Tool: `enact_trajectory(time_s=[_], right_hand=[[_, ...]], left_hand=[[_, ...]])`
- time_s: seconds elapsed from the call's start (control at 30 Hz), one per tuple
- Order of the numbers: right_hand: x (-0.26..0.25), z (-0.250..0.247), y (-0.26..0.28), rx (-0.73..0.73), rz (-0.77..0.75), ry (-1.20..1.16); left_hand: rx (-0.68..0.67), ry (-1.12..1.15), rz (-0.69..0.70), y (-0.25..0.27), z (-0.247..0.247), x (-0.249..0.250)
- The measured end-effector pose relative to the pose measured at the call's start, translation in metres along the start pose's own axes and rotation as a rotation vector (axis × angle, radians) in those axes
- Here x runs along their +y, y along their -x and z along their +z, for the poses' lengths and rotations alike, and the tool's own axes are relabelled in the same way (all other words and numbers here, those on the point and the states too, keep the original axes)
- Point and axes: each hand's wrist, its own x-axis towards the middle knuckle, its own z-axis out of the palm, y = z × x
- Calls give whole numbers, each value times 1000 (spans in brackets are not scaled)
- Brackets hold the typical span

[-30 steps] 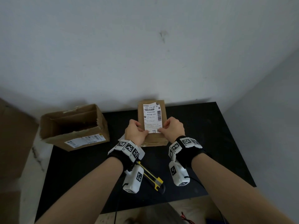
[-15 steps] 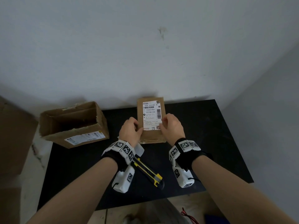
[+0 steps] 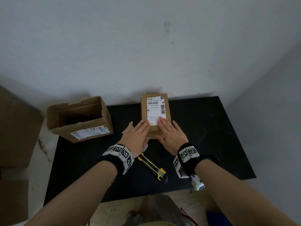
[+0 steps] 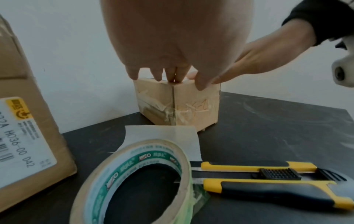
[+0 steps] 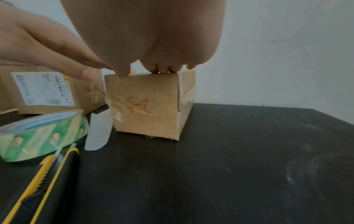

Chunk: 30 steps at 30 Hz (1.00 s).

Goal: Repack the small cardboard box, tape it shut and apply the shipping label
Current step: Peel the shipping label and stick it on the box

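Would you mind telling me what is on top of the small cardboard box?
A white shipping label lies on the small cardboard box. The left hand and right hand press flat, covering its near edge.

The right hand (image 5: 153,37) lays straight fingers on top of the small cardboard box (image 5: 145,104); left of the box lie the tape roll (image 5: 44,133) and utility knife (image 5: 38,181).

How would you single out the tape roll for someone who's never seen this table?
On the black table, look left of the yellow-and-black utility knife, in front of the small taped box. The tape roll lies flat there: the only ring, with a green-and-white printed core.
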Motion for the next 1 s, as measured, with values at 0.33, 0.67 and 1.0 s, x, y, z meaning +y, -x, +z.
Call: enact_trajectory(time_s=[0.33, 0.67, 1.0], right_hand=[[12, -13, -5, -30, 12, -61], [26, -29, -51, -87, 40, -90], [43, -49, -95, -130, 24, -99]], left_hand=[[5, 49, -30, -23, -6, 1], [-41, 48, -71, -67, -24, -17], [-233, 97, -74, -108, -48, -41]])
